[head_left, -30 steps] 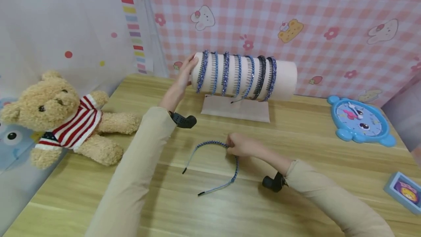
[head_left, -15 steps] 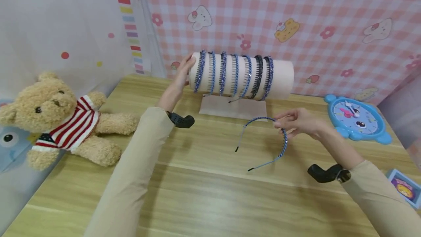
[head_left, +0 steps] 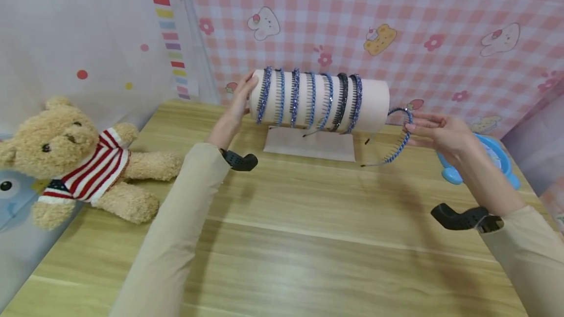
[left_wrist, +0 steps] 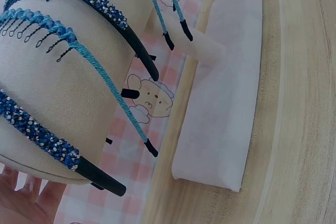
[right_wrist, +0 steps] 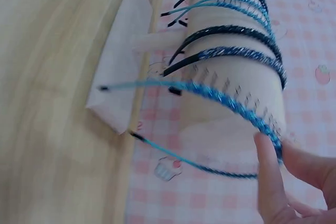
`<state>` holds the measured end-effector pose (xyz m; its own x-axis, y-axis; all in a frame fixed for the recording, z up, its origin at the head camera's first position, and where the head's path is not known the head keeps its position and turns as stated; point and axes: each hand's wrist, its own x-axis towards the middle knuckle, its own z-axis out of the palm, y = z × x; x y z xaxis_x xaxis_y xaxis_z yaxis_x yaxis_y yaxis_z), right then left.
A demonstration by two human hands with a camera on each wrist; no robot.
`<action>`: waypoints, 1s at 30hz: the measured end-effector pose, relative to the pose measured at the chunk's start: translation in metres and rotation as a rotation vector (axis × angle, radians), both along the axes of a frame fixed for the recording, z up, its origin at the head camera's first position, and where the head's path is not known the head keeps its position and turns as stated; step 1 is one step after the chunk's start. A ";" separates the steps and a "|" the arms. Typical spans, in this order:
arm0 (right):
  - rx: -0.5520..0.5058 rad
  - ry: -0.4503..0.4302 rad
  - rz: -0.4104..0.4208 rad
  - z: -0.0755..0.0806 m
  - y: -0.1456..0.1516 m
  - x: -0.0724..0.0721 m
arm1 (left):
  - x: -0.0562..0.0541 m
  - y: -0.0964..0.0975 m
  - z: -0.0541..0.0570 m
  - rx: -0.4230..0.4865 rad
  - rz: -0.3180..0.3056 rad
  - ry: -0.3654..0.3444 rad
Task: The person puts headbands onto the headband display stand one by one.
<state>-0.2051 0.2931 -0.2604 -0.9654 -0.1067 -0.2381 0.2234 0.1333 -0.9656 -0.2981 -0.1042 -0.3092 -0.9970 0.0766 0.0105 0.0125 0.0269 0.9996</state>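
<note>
A blue braided headband [head_left: 402, 146] with small comb teeth hangs from my right hand [head_left: 449, 136], pinched between thumb and fingers at its curved top. Its dark-tipped ends point left, close by the right end of a cream cylindrical display stand [head_left: 376, 106]. In the right wrist view, the headband [right_wrist: 226, 99] overlaps that end. My left hand [head_left: 238, 99] rests against the stand's left end. In the left wrist view, the left hand's fingers [left_wrist: 31, 195] lie along the end's edge. Several blue and black headbands [head_left: 295, 97] sit side by side around the cylinder.
The stand's flat base [head_left: 310, 144] rests on the wooden table [head_left: 282, 238]. At the left lies a teddy bear [head_left: 92, 160] in a striped shirt. A blue toy clock [head_left: 500, 155] is partly hidden behind my right hand. Pink checked cloth [head_left: 343, 18] hangs behind.
My right hand has lifted the blue headband off the table and carried it up and right, to the cylinder's right end. The left hand has stayed at the left end.
</note>
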 end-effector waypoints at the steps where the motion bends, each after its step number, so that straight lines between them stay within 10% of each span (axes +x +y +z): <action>1: 0.010 0.036 -0.027 0.004 -0.004 -0.001 | 0.000 -0.001 0.000 -0.003 0.000 -0.001; 14: 0.332 0.263 -0.146 0.019 -0.049 -0.029 | 0.002 -0.003 0.000 0.015 -0.001 -0.008; 21: 0.693 0.423 -0.129 0.014 -0.051 -0.035 | 0.000 0.005 -0.001 0.001 -0.015 -0.002; 30: 0.633 0.512 0.055 0.006 -0.047 -0.043 | 0.000 0.005 0.001 0.002 -0.018 0.002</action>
